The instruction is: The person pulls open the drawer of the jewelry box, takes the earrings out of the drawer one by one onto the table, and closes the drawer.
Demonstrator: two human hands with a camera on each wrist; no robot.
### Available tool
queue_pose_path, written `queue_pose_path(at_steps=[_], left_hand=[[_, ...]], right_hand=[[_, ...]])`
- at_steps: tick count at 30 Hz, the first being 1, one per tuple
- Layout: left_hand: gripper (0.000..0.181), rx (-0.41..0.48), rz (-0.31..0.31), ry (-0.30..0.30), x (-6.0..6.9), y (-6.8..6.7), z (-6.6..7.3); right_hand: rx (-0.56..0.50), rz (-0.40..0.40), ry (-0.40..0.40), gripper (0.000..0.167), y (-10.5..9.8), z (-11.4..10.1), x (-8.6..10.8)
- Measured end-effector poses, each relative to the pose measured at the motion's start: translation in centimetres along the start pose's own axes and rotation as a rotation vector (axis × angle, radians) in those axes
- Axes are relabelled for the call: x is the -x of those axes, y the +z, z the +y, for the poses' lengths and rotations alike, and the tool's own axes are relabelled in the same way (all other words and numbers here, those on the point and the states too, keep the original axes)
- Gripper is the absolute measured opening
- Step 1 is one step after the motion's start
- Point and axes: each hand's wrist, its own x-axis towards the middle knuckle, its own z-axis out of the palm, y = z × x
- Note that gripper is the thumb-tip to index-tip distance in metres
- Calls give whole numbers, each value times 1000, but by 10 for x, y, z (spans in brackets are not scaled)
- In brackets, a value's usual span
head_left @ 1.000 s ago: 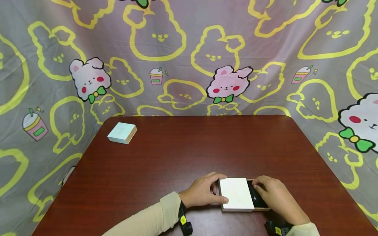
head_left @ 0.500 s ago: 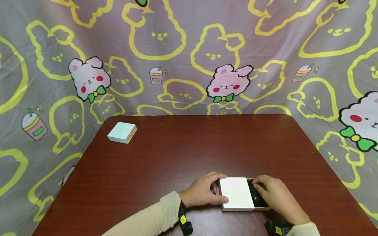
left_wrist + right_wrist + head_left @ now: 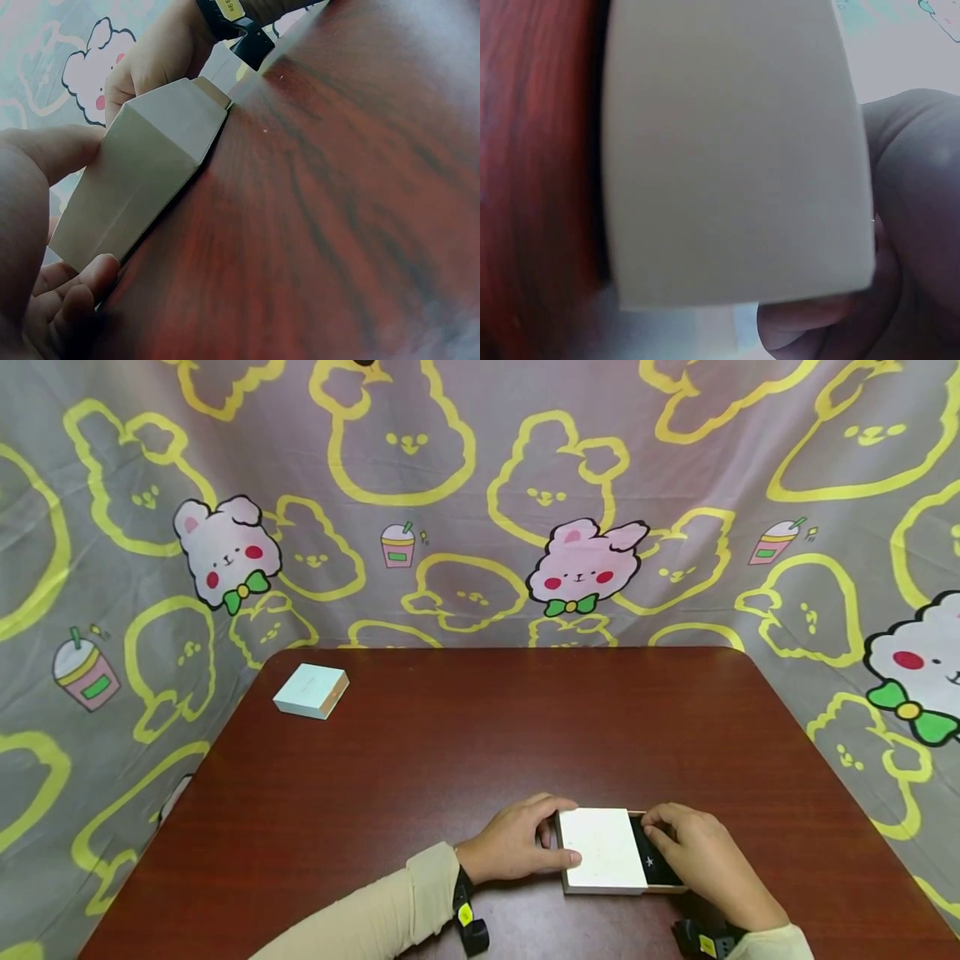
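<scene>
A white sliding box (image 3: 600, 850) lies near the table's front edge, its sleeve partly off a shallow tray on the right. Inside the exposed tray is something black (image 3: 649, 860) with a small white star on it. My left hand (image 3: 517, 843) grips the sleeve's left end, thumb on the near top edge and fingers at the far side. At the tray's right end, my right hand (image 3: 701, 852) holds the box by its far corner, with thumb and forefinger tips close together over the black contents. In the right wrist view the box's pale side wall (image 3: 735, 165) hides part of the fingers.
A pale blue box (image 3: 309, 692) with a tan side sits at the far left corner of the brown table (image 3: 465, 735). A grey cloth (image 3: 465, 468) with yellow outlines and bunny prints hangs behind and at both sides. Each wrist wears a black strap camera.
The head view has tilted slightly, so the scene sits a little higher. Both hands keep their places on the box, and the tray's opening looks the same.
</scene>
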Motion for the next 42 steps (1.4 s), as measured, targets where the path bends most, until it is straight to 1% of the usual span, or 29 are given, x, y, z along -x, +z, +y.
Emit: queue_pose_path(at_steps=[6,15,18,22,25,29,37,42], left_hand=[[62,-2,-5,-2,0,0,0],[62,4,-5,-5,0,0,-1],[61,4,1,-2,0,0,-1],[61,6,5,2,-1,0,0],[61,3,6,2,-1,0,0],[61,1,4,-2,-1,0,0],[62,-12,2,-11,-1,0,0],[62,-10,-1,-13,-1,0,0]], right_hand=[[-2,18,-10,10,0,0,0],[0,15,-6,10,1,1,0],[1,12,-4,7,2,1,0],[-5,23,-16,5,2,1,0],[1,33,-18,7,3,2,0],[4,24,-15,11,3,2,0],[-14,-2,5,6,1,2,0],[-13,-3,3,7,1,2,0]])
